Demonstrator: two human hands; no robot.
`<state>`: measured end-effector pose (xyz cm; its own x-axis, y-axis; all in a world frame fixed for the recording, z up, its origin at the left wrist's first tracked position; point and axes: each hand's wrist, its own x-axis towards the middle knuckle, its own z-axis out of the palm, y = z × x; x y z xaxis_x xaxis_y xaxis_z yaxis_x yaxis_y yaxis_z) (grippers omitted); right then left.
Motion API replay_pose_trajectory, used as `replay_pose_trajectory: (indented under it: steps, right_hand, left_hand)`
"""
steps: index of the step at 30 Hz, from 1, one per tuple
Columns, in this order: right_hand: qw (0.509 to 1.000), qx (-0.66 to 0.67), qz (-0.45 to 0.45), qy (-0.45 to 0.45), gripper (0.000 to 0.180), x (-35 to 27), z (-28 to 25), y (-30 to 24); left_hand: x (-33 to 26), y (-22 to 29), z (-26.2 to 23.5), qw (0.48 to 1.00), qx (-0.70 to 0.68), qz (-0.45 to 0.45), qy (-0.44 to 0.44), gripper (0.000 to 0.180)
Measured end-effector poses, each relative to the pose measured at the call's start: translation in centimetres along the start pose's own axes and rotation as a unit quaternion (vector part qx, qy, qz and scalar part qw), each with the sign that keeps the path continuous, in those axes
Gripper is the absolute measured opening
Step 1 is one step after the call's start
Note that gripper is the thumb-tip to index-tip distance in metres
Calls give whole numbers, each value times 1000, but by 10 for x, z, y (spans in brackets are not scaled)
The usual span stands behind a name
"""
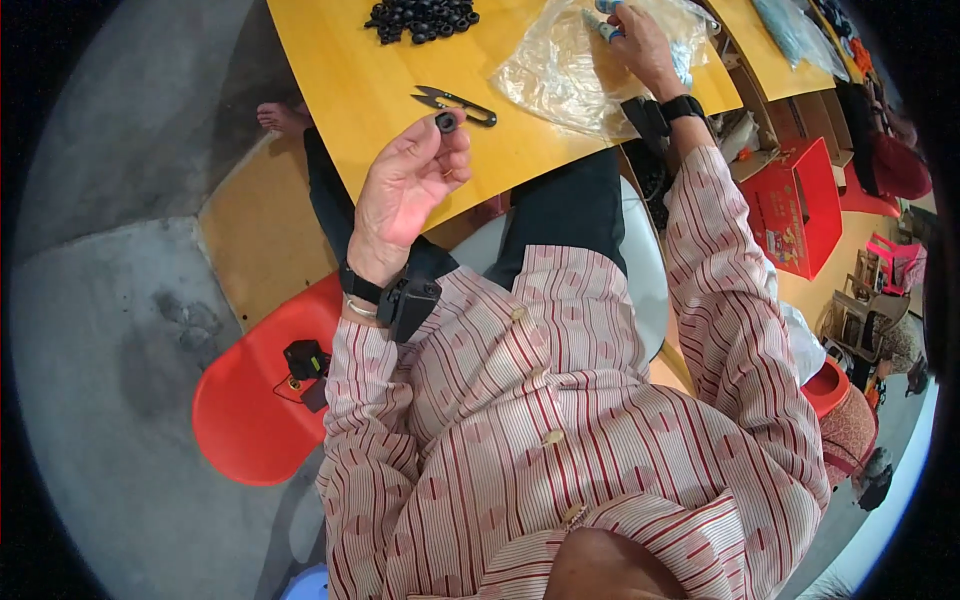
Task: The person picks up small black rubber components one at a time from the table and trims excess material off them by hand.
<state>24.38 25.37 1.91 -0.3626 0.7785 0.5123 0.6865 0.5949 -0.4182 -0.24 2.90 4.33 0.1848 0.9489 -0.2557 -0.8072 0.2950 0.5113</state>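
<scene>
My left hand (405,190) is raised in front of the table edge, pinching a small black ring-shaped part (446,122) between thumb and fingertips. Just beyond it on the table lie black thread snips (470,106). Over a crumpled clear plastic bag (555,70), my right hand (643,48) has its fingers bent around a small blue-and-white piece (603,28); its exact kind is hard to make out. A heap of similar black rings (420,18) sits at the far left of the tabletop.
The yellow table (350,110) ends close in front of my lap. At the right stand a red box (797,210) and open cardboard cartons. A red stool (245,400) with a small black device (305,358) is at my left.
</scene>
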Motion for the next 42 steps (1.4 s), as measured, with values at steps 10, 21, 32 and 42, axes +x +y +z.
replay_pose_trajectory:
  steps: [10,21,32,42]
  right_hand:
    - [974,182,123,-53,16,-13,-33,-30]
    - [781,588,147,-153,36,-46,-33,-111]
    - [828,535,90,-141,30,-58,-12,-157]
    - [869,474,70,-123,31,-61,-9,-164]
  left_hand:
    - [5,-12,4,995,66,63,45,30]
    - [10,-5,21,968,208,131,58,24]
    - [11,-10,38,951,201,217,92,27]
    - [11,-9,36,933,226,241,146,24]
